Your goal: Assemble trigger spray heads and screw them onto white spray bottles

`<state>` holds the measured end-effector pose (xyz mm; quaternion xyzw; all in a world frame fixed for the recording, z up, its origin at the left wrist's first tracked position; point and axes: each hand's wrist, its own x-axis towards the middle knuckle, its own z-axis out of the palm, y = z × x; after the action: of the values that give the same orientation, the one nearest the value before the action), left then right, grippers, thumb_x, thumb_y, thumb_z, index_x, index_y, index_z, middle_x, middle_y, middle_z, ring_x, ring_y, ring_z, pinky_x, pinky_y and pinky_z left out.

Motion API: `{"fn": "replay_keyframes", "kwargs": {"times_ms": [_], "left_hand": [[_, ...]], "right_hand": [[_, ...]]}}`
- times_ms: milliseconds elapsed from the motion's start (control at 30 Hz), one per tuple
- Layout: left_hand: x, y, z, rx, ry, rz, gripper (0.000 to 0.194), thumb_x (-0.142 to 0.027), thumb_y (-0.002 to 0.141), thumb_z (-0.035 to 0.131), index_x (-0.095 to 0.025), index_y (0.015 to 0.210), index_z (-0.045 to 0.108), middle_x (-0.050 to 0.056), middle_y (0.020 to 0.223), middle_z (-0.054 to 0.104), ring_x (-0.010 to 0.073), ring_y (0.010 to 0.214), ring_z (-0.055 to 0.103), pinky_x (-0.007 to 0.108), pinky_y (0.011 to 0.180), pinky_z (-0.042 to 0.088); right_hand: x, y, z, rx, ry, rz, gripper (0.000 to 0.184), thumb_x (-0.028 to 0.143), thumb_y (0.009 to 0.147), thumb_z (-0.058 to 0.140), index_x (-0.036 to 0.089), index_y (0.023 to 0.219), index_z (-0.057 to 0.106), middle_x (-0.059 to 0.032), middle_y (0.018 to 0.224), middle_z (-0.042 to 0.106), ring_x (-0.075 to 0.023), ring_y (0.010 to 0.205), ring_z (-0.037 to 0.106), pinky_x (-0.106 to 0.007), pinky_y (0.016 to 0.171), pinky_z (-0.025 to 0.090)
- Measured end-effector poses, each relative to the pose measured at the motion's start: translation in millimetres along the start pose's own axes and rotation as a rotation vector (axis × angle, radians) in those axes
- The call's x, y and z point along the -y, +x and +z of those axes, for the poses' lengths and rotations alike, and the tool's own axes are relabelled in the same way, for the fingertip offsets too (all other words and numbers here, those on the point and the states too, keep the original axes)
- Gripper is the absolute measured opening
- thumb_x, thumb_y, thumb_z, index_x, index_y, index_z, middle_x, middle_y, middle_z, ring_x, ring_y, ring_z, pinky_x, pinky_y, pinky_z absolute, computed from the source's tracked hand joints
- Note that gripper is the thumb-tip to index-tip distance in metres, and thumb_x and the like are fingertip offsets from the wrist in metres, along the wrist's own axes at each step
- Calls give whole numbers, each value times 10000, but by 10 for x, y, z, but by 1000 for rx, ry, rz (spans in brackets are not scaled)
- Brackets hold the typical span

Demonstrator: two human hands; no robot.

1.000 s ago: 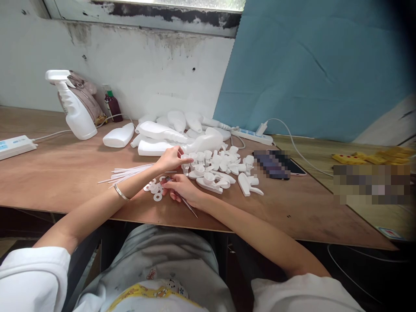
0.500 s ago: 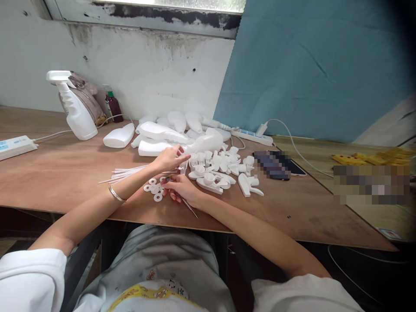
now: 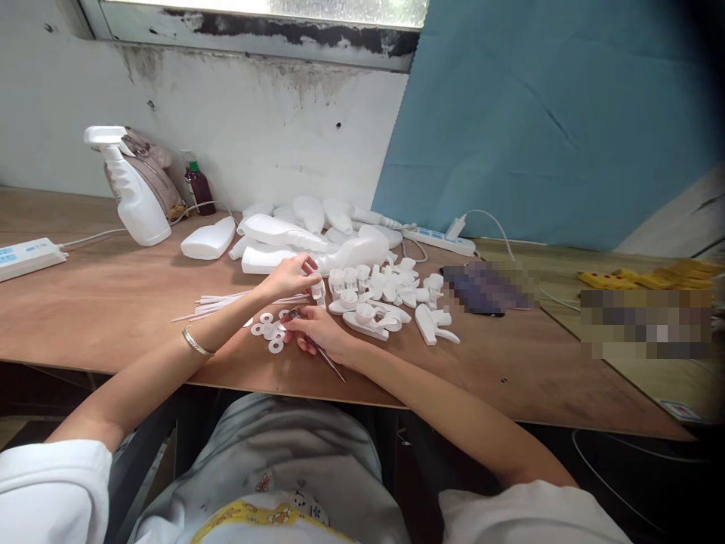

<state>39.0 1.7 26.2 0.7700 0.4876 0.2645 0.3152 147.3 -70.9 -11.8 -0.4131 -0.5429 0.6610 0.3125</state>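
Observation:
My left hand is closed at the near left edge of a heap of white trigger spray heads. Its fingertips pinch the top of one trigger spray head. Lower down, my right hand is closed around a thin pointed metal tool, its sharp end directed toward my body. I cannot make out the exact kind of tool. Flat white ring washers lie on the table just left of my right fingers. Behind my left wrist are thin white tubes.
White empty-looking bottles are piled behind the spray heads. An assembled spray bottle stands at the left by a bag and a dark bottle. Power strips and a phone lie on the wooden table.
My left fingers, stretched out over the spray heads before, have curled in and closed on one at the left edge. My right hand has stayed in place with the metal tool.

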Motion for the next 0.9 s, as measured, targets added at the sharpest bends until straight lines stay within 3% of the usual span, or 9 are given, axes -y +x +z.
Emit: {"fn": "replay_keyframes", "kwargs": {"times_ms": [233,633,800,900], "left_hand": [[-86,5,16,-11,42,47,339,-242,654,623,-136,964,539,95,975,616,181,762,618,255,612,488],[-38,18,6,-20,137,52,387,-294,648,637,-144,989,531,104,987,615,194,786,606,261,603,472],[33,-42,-100,-106,172,82,352,-358,677,606,-162,962,542,84,986,628,184,741,612,263,611,462],[151,-91,-254,-173,139,29,331,-366,694,588,-166,952,539,69,984,637,148,623,618,251,584,459]], "right_hand": [[-20,15,-8,11,20,-6,58,173,758,540,149,810,531,36,550,590,-25,320,395,-127,265,253],[-7,6,-2,5,22,-9,44,174,753,540,145,785,530,40,532,582,-24,320,392,-125,264,261],[-11,10,-7,10,9,-13,66,172,747,548,146,807,538,40,552,590,-24,324,401,-126,268,264],[-17,9,-3,12,-14,-20,64,173,751,532,150,811,527,39,568,591,-23,325,402,-123,267,268]]}}
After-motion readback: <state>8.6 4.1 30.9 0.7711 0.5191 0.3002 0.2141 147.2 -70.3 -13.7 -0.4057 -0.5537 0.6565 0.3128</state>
